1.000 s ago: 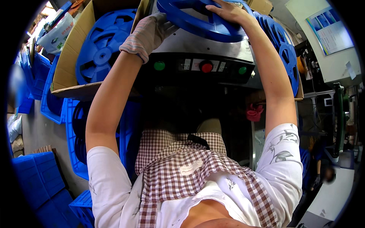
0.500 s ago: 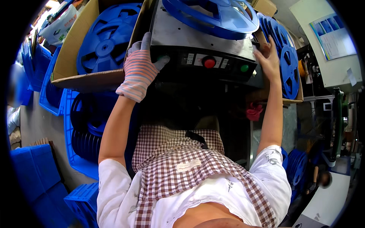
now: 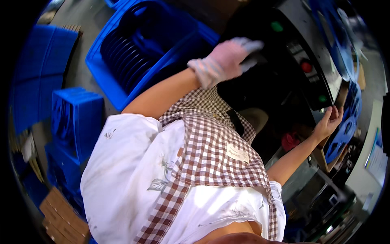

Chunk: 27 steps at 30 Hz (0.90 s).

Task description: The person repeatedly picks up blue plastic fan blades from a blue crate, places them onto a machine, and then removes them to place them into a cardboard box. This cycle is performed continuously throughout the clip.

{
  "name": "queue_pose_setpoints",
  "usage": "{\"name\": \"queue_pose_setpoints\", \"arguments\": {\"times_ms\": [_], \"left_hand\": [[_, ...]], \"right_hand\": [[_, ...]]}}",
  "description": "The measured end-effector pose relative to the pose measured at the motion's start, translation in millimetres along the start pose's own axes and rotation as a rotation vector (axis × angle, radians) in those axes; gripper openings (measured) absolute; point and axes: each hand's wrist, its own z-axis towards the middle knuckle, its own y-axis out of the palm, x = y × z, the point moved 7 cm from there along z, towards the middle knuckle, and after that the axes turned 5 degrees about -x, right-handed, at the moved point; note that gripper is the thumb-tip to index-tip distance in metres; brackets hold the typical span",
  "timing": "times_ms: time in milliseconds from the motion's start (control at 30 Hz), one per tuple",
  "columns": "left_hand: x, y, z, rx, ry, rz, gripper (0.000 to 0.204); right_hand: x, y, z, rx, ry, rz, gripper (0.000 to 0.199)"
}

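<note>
My left hand (image 3: 223, 63), in a striped knit glove, is off the machine and in the air in front of it. Its fingers are stretched out, the thumb apart, somewhat blurred, with nothing between them. My bare right hand (image 3: 328, 123) is at the near right corner of the dark-fronted machine (image 3: 315, 87), fingertips by its edge, thumb and fingers a little apart. The panel carries a red button (image 3: 306, 66) and green buttons (image 3: 322, 98). A large blue reel (image 3: 341, 44) lies on the machine's metal top, partly cut off.
Left of the machine, a blue crate (image 3: 94, 61) holds a row of dark reels (image 3: 122, 57). More blue crates (image 3: 83, 122) are stacked at the left, with cardboard (image 3: 63, 215) below. Blue reels (image 3: 345, 136) stand in a carton beside my right hand. A red cloth-like thing (image 3: 290, 141) hangs near my right forearm.
My view has swung left, so the machine now appears at the upper right. My left hand has come away from the machine's left corner. My right hand stays near its right side.
</note>
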Motion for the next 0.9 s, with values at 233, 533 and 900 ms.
{"name": "queue_pose_setpoints", "arguments": {"times_ms": [233,533,900], "left_hand": [[-66,4,-164,-0.186,-0.533,-0.097,0.030],[-46,78,-177,-0.216,-0.800,-0.062,0.037],[-119,98,-135,-0.059,-0.762,-0.244,0.030]], "right_hand": [[-134,246,-100,-0.992,0.121,0.390,0.038],[-161,463,-176,-1.508,-0.190,0.497,0.044],[-134,663,-236,-1.479,-0.367,-0.146,0.053]]}}
